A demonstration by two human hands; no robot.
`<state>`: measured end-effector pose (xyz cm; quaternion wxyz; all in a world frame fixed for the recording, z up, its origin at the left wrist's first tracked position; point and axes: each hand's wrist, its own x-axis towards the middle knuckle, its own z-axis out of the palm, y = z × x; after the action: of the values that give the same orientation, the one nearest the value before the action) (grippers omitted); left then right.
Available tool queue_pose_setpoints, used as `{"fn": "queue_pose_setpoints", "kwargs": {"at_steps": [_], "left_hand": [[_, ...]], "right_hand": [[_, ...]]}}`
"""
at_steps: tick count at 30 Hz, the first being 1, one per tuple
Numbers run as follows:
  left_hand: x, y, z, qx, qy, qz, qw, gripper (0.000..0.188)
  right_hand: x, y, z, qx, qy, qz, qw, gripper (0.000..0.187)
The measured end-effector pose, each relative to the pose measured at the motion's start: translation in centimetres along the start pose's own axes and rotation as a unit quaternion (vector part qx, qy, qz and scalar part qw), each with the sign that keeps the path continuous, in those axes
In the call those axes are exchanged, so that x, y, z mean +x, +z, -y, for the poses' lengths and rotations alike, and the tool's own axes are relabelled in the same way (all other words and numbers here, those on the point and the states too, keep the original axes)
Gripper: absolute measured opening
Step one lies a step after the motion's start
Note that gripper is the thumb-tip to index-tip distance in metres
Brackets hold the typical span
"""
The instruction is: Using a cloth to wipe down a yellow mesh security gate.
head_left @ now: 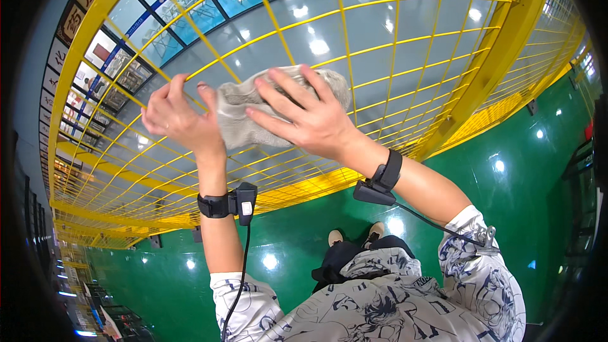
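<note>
A grey, crumpled cloth [235, 118] lies against the yellow wire mesh fence [345, 28] in front of me. My right hand [307, 111] holds it there, palm down with the fingers spread across its top. Part of the cloth pokes out beyond the knuckles. Just left of the cloth, my left hand [180, 117] has its fingers curled at a wire of the mesh, the thumb standing apart beside the cloth's edge. Its fingertips are partly hidden.
A thick yellow post [484, 69] joins the fence panels at right. Behind the mesh are a shiny grey floor [373, 9] and glass partitions [221, 0]. I stand on a green floor [304, 240]. Each wrist wears a strapped black device with a cable, like the left one [246, 203].
</note>
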<state>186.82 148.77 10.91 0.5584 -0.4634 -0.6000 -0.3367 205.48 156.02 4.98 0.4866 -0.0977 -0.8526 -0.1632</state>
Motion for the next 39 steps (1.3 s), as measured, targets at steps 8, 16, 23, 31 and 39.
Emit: {"fn": "queue_pose_setpoints", "kwargs": {"at_steps": [8, 16, 23, 31, 39], "left_hand": [[-1.3, -3.8, 4.3, -0.044, 0.081, 0.092, 0.992, 0.058], [-16.2, -6.5, 5.7, -0.043, -0.042, 0.246, 0.967, 0.096], [-23.6, -5.6, 2.5, -0.119, -0.286, 0.217, 0.926, 0.118], [-25.5, -4.5, 3.2, -0.026, -0.156, 0.265, 0.951, 0.087], [-25.4, -4.0, 4.5, -0.054, -0.158, 0.293, 0.942, 0.080]], "right_hand": [[-2.1, -0.5, 1.0, -0.080, -0.025, 0.056, 0.995, 0.064], [-8.1, 2.9, 3.9, -0.011, 0.175, -0.024, 0.984, 0.037], [-16.0, 7.9, 7.7, 0.054, 0.203, 0.028, 0.977, 0.036], [-23.5, 10.7, 11.9, 0.100, 0.424, 0.111, 0.893, 0.064], [-18.7, 6.4, 13.2, 0.027, 0.502, 0.328, 0.800, 0.051]]}}
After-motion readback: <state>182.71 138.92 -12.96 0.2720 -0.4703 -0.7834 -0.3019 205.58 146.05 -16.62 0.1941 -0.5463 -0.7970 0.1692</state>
